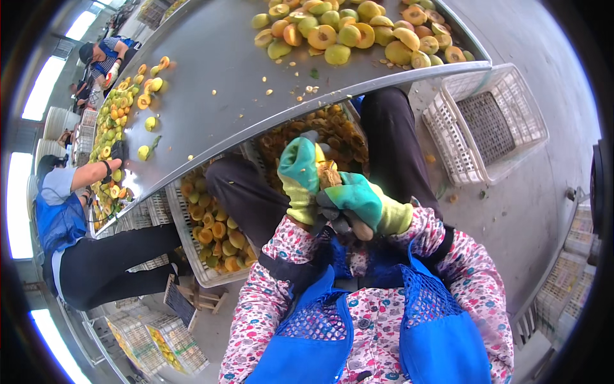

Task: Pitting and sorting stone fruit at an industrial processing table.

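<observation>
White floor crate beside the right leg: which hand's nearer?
Right. The right hand is left of the crate; the left hand is farther left.

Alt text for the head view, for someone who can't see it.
Gloved left hand and right hand hold a fruit piece near a metal table bearing cut fruit. Below stands a crate of fruit; at left, a co-worker.

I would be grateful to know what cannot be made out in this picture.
Head view:
Brownish piece: largely covered by the left hand and right hand.
Fruit pile: cut off by the upper edge.
Left crate: partly hidden by the table and left leg.
</observation>
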A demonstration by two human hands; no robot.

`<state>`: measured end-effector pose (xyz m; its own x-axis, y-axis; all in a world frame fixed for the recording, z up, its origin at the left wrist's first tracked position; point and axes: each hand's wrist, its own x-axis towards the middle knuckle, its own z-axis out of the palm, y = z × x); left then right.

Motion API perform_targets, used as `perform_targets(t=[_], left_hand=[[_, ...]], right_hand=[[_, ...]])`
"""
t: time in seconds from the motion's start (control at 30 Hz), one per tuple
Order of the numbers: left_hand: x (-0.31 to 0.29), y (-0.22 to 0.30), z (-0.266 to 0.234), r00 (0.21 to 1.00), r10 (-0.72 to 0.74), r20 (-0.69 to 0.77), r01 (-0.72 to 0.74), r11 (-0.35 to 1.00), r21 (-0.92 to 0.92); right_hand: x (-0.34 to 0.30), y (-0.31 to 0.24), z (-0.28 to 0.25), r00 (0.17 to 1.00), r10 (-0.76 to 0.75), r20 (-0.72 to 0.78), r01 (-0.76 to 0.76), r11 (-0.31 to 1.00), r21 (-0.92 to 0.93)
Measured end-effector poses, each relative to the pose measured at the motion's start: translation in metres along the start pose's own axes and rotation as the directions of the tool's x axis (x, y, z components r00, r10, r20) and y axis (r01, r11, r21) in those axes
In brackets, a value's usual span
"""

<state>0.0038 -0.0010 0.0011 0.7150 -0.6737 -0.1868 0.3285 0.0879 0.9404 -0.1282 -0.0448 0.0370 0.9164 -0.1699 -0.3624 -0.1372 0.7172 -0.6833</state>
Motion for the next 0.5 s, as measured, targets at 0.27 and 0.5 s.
perform_targets(t=[0.27,0.5], left_hand=[[0.001,0.037,-0.093,0.589,0.764,0.262,-0.560,0.152,0.815],[0.005,0.081,-0.207,0.826,0.399,-0.399,-0.088,0.790,0.607]], right_hand=[[0.020,-0.009,-0.003,0.982,-0.180,0.057,0.189,0.930,-0.315],[0.048,-0.006,-0.028,0.990,-0.129,-0.064,0.120,0.985,-0.125]])
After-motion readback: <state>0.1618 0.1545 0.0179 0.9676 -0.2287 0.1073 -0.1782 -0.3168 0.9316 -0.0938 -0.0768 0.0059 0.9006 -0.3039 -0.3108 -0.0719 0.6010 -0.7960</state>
